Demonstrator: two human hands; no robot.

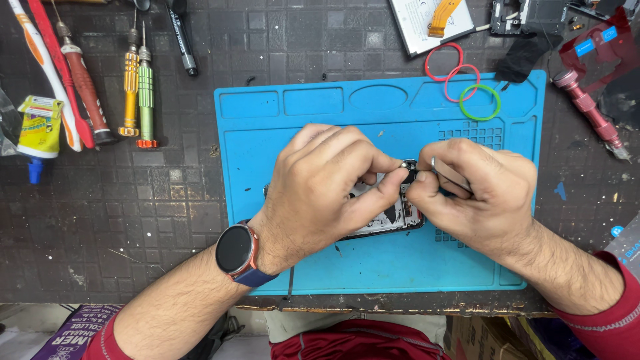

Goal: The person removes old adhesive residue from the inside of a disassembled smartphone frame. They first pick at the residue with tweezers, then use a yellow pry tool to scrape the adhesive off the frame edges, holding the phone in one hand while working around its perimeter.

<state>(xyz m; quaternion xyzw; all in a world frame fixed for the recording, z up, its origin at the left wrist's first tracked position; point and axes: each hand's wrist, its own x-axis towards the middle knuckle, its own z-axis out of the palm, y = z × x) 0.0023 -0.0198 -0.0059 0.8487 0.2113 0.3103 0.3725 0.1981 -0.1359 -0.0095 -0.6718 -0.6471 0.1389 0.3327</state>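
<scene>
An opened phone (393,215) with its back removed lies on a blue repair mat (333,267), mostly hidden under my hands. My left hand (327,187) presses on the phone, thumb and forefinger pinched at its upper edge. My right hand (480,190) grips slim metal tweezers (445,173) whose tip meets the phone near my left fingertips. A round watch (237,250) sits on my left wrist.
Screwdrivers (137,87) and a glue tube (37,130) lie at the left on the dark bench. Red and green rubber bands (463,83) sit at the mat's top right. A pink tool (590,110) and phone parts (430,23) lie beyond the mat.
</scene>
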